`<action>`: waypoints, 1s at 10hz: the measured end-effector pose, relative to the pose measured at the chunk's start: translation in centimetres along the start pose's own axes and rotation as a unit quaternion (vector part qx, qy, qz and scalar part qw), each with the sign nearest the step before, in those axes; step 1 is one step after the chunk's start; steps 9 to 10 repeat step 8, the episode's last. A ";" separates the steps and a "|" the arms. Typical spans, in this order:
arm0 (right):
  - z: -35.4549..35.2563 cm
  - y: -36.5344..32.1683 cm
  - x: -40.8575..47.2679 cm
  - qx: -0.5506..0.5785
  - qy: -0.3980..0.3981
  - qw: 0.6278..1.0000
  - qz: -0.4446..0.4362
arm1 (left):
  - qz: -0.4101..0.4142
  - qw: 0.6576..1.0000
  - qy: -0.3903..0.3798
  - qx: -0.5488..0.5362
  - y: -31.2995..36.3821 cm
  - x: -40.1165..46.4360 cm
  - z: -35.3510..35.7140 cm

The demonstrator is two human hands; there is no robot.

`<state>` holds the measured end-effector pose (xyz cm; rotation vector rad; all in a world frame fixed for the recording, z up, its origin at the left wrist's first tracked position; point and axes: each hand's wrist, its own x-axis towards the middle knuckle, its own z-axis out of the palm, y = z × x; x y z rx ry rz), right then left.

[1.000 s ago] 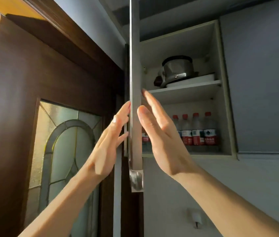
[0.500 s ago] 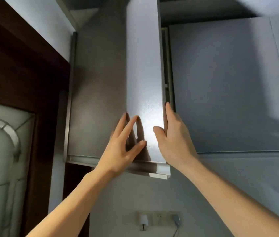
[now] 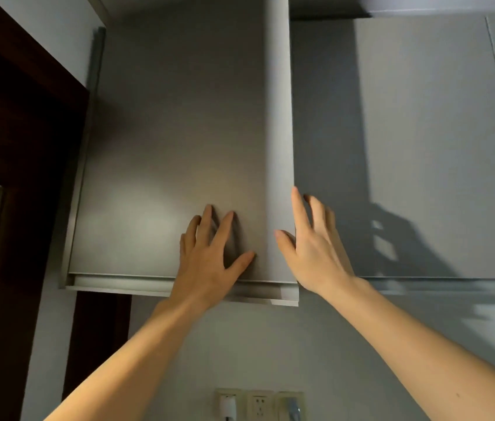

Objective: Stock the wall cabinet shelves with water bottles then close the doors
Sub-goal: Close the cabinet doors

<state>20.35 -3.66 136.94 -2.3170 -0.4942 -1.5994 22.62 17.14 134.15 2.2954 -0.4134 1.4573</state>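
Fingers of the left hand [image 3: 210, 262] lie spread and flat against the face of the grey cabinet door [image 3: 173, 147], low near its bottom edge. The right hand [image 3: 310, 253], fingers straight and apart, holds nothing and rests at the door's right edge beside the neighbouring door [image 3: 422, 132]. Wall sockets [image 3: 258, 404] sit below.

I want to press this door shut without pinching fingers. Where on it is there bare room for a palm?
Bare: the cabinet door face above and left of the left hand. Crowded: its right edge, where the right hand fingers sit against the neighbouring door.
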 end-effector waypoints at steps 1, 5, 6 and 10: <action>1.8 1.9 0.7 -0.032 -0.009 0.999 -0.012 | 0.008 0.999 0.015 0.050 0.3 0.5 1.9; 7.7 7.0 2.3 -0.131 -0.080 0.987 -0.054 | -0.043 0.994 -0.021 0.103 -0.2 2.0 6.8; 7.5 7.2 2.2 -0.131 -0.096 0.986 -0.048 | -0.071 0.996 0.018 0.048 0.6 2.3 6.5; 4.6 5.3 -0.6 0.044 -0.091 0.994 0.035 | -0.160 0.957 0.037 -0.238 2.6 2.7 3.6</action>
